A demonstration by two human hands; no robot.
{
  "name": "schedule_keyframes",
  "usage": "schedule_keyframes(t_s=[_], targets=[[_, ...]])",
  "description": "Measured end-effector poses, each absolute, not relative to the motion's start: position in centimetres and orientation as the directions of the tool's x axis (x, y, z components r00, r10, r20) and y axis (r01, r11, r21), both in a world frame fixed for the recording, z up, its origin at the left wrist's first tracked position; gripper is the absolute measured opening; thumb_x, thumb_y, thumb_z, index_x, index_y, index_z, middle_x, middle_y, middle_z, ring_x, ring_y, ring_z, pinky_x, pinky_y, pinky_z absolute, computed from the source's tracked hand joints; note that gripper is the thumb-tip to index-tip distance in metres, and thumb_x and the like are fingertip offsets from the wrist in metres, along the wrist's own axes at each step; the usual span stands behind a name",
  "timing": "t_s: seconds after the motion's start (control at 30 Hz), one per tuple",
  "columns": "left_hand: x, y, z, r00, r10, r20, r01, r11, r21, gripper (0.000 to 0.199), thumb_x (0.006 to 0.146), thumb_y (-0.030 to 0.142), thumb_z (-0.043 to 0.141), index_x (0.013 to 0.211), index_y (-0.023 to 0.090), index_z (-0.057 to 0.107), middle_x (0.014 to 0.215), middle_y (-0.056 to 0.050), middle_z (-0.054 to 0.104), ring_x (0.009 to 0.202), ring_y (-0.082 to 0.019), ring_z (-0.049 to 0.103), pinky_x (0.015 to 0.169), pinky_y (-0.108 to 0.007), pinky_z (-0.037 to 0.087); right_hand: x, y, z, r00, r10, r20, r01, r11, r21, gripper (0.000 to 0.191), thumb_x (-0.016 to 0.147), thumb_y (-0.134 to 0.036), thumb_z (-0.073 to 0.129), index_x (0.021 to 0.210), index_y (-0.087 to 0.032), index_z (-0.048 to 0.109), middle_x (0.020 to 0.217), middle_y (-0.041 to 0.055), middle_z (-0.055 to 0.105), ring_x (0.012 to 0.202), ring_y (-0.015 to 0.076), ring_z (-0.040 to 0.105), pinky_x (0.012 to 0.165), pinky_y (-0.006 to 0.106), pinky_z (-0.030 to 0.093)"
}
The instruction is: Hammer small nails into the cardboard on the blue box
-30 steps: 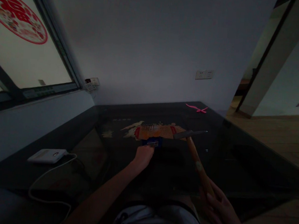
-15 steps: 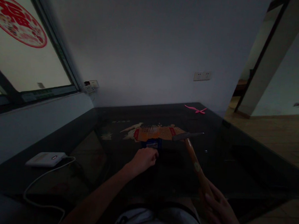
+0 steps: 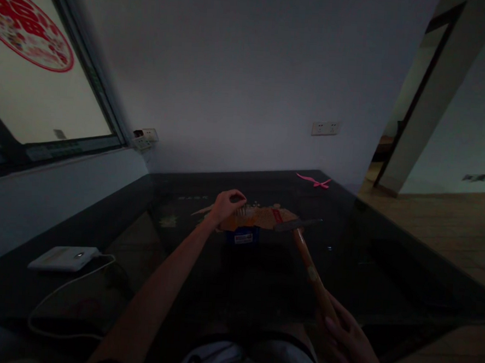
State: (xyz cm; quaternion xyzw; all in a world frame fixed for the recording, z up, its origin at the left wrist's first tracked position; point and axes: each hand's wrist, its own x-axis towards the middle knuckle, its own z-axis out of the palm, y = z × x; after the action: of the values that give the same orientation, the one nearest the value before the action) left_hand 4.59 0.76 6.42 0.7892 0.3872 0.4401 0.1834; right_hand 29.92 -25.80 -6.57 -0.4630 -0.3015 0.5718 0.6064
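Observation:
My right hand grips the wooden handle of a hammer. The hammer's dark metal head reaches over the right end of a torn, printed piece of cardboard. Several thin upright nails stand in a row at the cardboard's left part. Just at these nails, my left hand has thumb and fingertips pinched together; what they hold is too small to make out. A small blue box with a white label sits at the cardboard's near edge, below my left hand.
The dark, glossy table reaches to the wall. On its left lies a white power bank with a white cable. A pink ribbon is at the far right corner. Small pale pieces lie behind the cardboard.
My left hand has moved forward from in front of the blue box to the nails, uncovering the box's label. My right hand still holds the hammer in nearly the same place.

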Motion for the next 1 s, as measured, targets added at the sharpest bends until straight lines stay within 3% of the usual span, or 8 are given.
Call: schedule_keyframes(t_s=[0.17,0.47,0.67,0.8,1.0], targets=[[4.7,2.7,4.2,0.32,0.832,0.452,0.367,-0.549,0.751,0.019,0.069,0.031,0.065,0.077,0.014,0.066,0.077,-0.004,0.068,0.074,-0.016,0.063,0.072,-0.028,0.049,30.5,-26.0,-7.1,0.155,0.975,-0.158,-0.42,-0.08,-0.904,0.06,0.062,-0.044,0.078,0.114,-0.021,0.06,0.046,-0.0073,0.051,0.025,0.0003,0.031,0.028,0.013,0.023],[4.4,2.6,3.2,0.382,0.812,0.442,0.361,-0.571,0.737,0.023,0.07,0.035,0.065,0.077,0.014,0.066,0.076,-0.005,0.068,0.073,-0.016,0.063,0.071,-0.027,0.049,30.2,-26.0,-6.9,0.166,0.968,-0.187,-0.38,-0.112,-0.918,0.072,0.064,-0.047,0.075,0.125,-0.018,0.05,0.039,-0.0094,0.046,0.026,0.001,0.028,0.029,0.013,0.022],[4.4,2.4,3.0,0.393,0.804,0.446,0.373,-0.583,0.722,0.022,0.071,0.034,0.063,0.079,0.014,0.065,0.078,-0.005,0.068,0.074,-0.016,0.063,0.072,-0.027,0.049,30.5,-25.7,-7.3,0.073,0.988,-0.137,-0.383,-0.098,-0.918,0.064,0.068,-0.044,0.073,0.124,-0.021,0.052,0.046,-0.0072,0.05,0.026,0.0,0.027,0.031,0.014,0.02],[4.6,1.6,3.3,0.404,0.808,0.429,0.384,-0.575,0.723,0.019,0.072,0.031,0.062,0.08,0.013,0.064,0.078,-0.004,0.067,0.074,-0.015,0.063,0.072,-0.026,0.049,30.1,-25.9,-7.0,0.11,0.986,-0.128,-0.394,-0.074,-0.916,0.057,0.068,-0.041,0.074,0.119,-0.022,0.056,0.046,-0.0071,0.051,0.028,-0.0004,0.027,0.032,0.013,0.019],[4.8,0.9,3.5,0.386,0.802,0.455,0.39,-0.589,0.708,0.016,0.072,0.028,0.062,0.081,0.014,0.063,0.078,-0.003,0.066,0.074,-0.014,0.063,0.071,-0.025,0.049,29.5,-25.8,-5.9,0.104,0.983,-0.149,-0.381,-0.099,-0.919,0.068,0.067,-0.046,0.073,0.125,-0.02,0.051,0.042,-0.0099,0.044,0.028,0.0005,0.025,0.031,0.014,0.019]])
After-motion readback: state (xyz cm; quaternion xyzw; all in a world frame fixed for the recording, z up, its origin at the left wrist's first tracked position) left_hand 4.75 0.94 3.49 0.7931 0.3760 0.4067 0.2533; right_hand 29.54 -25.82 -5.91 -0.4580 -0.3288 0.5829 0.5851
